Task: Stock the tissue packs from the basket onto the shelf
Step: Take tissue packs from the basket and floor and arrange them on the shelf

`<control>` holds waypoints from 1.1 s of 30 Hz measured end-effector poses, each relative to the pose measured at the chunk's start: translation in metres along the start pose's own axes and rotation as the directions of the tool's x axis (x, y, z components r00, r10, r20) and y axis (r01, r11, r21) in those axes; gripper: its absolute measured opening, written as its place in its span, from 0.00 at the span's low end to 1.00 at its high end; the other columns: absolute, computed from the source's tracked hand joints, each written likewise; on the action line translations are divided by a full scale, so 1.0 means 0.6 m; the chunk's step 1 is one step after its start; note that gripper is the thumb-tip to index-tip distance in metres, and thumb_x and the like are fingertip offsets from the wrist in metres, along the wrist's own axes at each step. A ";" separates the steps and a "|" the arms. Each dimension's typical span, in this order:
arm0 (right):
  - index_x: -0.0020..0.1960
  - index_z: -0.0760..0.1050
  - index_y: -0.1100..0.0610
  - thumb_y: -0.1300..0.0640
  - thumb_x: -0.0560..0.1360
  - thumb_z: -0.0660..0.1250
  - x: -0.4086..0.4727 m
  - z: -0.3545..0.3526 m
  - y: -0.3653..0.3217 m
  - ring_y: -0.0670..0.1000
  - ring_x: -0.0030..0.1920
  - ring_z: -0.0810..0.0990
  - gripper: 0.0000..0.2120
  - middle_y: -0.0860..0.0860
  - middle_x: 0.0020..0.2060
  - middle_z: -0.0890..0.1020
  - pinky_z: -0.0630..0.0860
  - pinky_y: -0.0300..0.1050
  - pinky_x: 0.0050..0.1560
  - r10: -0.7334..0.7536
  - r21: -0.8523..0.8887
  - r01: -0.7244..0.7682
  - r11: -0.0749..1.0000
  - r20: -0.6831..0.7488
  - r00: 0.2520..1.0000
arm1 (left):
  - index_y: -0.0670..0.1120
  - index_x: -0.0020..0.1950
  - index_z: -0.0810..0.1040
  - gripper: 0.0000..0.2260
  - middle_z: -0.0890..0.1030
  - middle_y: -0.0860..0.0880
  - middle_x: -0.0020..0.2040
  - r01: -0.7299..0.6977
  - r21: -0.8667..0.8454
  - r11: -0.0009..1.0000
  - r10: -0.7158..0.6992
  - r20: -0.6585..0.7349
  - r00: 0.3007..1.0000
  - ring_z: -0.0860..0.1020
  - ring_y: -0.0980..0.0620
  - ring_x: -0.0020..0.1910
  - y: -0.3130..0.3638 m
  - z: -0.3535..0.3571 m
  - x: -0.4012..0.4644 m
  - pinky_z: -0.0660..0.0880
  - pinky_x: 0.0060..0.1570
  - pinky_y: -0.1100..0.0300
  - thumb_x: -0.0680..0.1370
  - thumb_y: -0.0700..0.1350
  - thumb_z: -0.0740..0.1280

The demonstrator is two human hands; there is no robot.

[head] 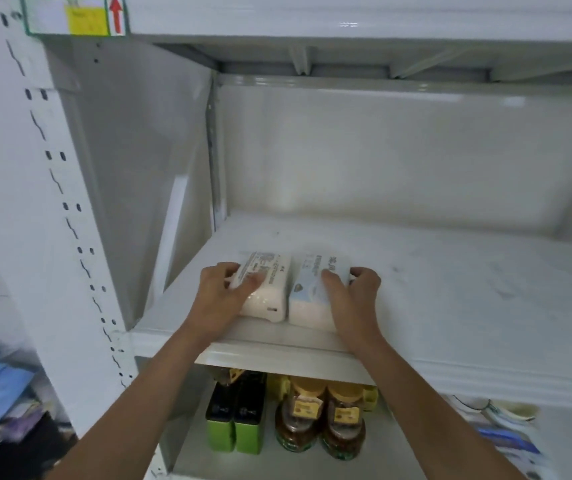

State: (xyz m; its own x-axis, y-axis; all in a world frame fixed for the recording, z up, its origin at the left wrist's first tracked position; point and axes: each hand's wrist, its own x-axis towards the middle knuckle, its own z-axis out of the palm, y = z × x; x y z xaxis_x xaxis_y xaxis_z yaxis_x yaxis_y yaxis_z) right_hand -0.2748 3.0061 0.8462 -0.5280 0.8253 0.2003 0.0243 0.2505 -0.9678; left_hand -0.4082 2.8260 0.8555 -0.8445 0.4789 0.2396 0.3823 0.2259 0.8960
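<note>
Two white tissue packs lie side by side near the front left of the white shelf (450,292). My left hand (220,296) grips the left tissue pack (270,289), fingers wrapped over its left side and top. On the right tissue pack (312,299), which has a pale blue label, rests my right hand (355,299), thumb on top and fingers around the right side. Both packs sit flat on the shelf and touch each other. The basket is out of view.
The shelf board stretches bare to the right and back. On the shelf below stand two green-and-black tins (236,417) and two jars with yellow lids (322,420). A perforated white upright (69,216) stands at left. A price tag with a red arrow (76,13) hangs above.
</note>
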 end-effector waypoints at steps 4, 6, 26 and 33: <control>0.67 0.70 0.52 0.45 0.77 0.73 -0.011 -0.021 0.006 0.47 0.61 0.79 0.23 0.49 0.63 0.76 0.78 0.37 0.50 -0.005 0.143 -0.014 0.990 0.130 0.992 | 0.56 0.70 0.75 0.34 0.79 0.58 0.63 0.025 -0.105 0.994 -0.012 0.126 0.992 0.79 0.59 0.60 -0.030 -0.024 -0.003 0.74 0.51 0.67 0.66 0.62 0.78; 0.70 0.71 0.48 0.44 0.69 0.76 -0.011 -0.030 0.008 0.47 0.64 0.80 0.32 0.46 0.66 0.78 0.82 0.45 0.58 -0.009 0.134 -0.024 0.991 0.240 0.971 | 0.60 0.71 0.73 0.37 0.77 0.60 0.63 0.001 -0.051 0.999 0.007 0.169 0.986 0.78 0.60 0.59 -0.037 -0.022 0.003 0.75 0.51 0.67 0.64 0.56 0.82; 0.83 0.56 0.56 0.52 0.76 0.76 0.136 0.043 0.004 0.59 0.73 0.74 0.43 0.58 0.75 0.74 0.71 0.47 0.72 0.066 -0.342 0.015 0.940 0.224 0.972 | 0.46 0.77 0.66 0.32 0.74 0.42 0.71 -0.135 0.495 0.858 -0.002 0.266 0.964 0.74 0.41 0.69 -0.026 0.050 0.224 0.71 0.69 0.43 0.78 0.56 0.72; 0.78 0.57 0.51 0.43 0.76 0.71 0.162 0.087 0.016 0.62 0.66 0.77 0.37 0.57 0.66 0.78 0.76 0.56 0.65 0.055 -0.468 -0.053 0.882 -0.008 0.998 | 0.50 0.80 0.58 0.33 0.70 0.45 0.78 -0.128 0.566 0.814 0.008 0.211 0.978 0.73 0.41 0.72 -0.044 0.087 0.277 0.69 0.68 0.43 0.80 0.61 0.65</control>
State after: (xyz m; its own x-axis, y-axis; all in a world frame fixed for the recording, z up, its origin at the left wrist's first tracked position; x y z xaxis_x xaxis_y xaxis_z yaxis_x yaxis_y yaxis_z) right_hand -0.3702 3.0622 0.8484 -0.5187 0.8420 0.1480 0.4466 0.4145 -0.7929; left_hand -0.5391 2.9440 0.8522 -0.7436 0.6486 0.1623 0.6320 0.6026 0.4872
